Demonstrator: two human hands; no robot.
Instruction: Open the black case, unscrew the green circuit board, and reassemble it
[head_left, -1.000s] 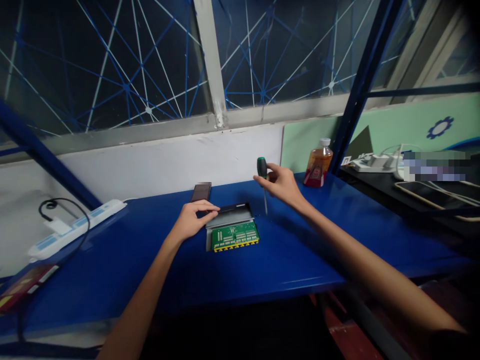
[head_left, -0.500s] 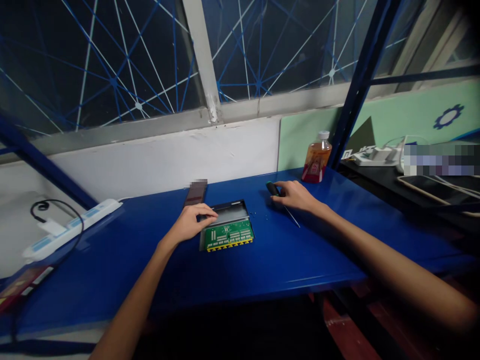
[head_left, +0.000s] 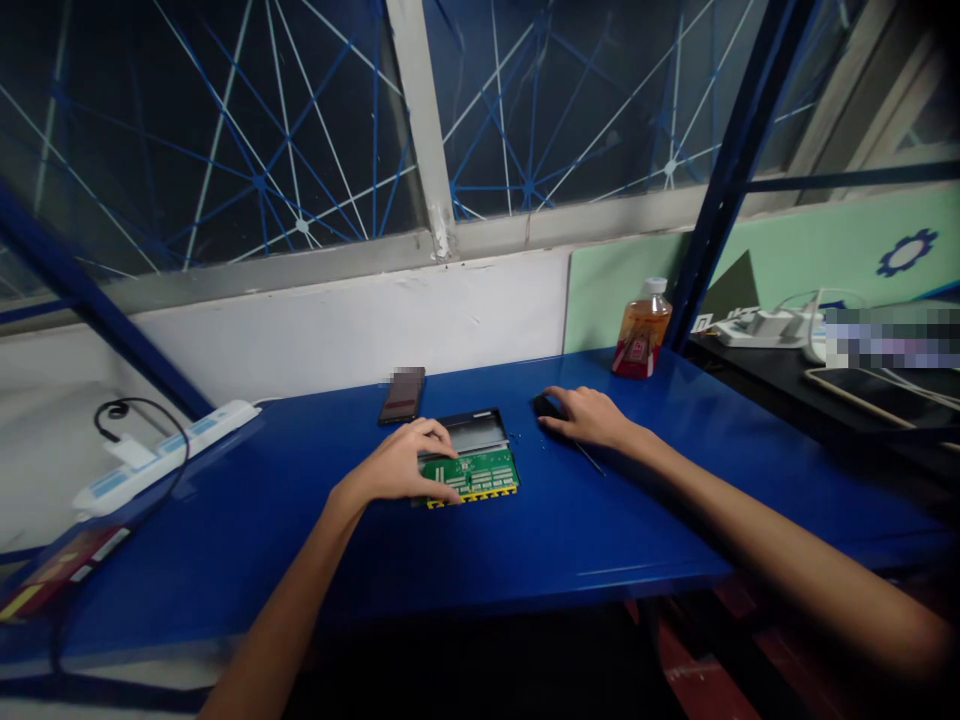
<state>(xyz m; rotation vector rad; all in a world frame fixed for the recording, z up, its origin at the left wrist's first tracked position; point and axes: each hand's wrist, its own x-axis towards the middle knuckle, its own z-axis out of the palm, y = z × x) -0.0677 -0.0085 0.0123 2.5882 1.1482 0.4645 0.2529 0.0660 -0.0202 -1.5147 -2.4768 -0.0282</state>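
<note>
The circuit board [head_left: 472, 473], green with a row of yellow connectors along its near edge, sits in an open grey metal case [head_left: 472, 436] near the middle of the blue table [head_left: 225, 520], a little toward the back edge. I have my left hand [head_left: 409, 465] laid over the left part of the board, fingers [head_left: 439, 455] curled loosely and spread, thumb reaching along the near edge by the yellow connectors. It presses or steadies the board and case rather than closing around anything; I cannot tell whether the fingertips pinch the board's edge.

My right hand [head_left: 589, 415] lies flat and low on the table just right of the case, palm down over the screwdriver [head_left: 559, 425]. The dark handle pokes out by my fingertips and the thin shaft runs out from under the hand toward the near right. The fingers drape over the handle loosely; from here I cannot say whether they truly grip it or merely rest on it.

A dark phone [head_left: 403, 394] lies just behind the case, toward the back edge. An orange bottle [head_left: 640, 333] with a white cap stands at the back right corner. A white power strip [head_left: 165, 450] lies near the left end of the table.
</note>
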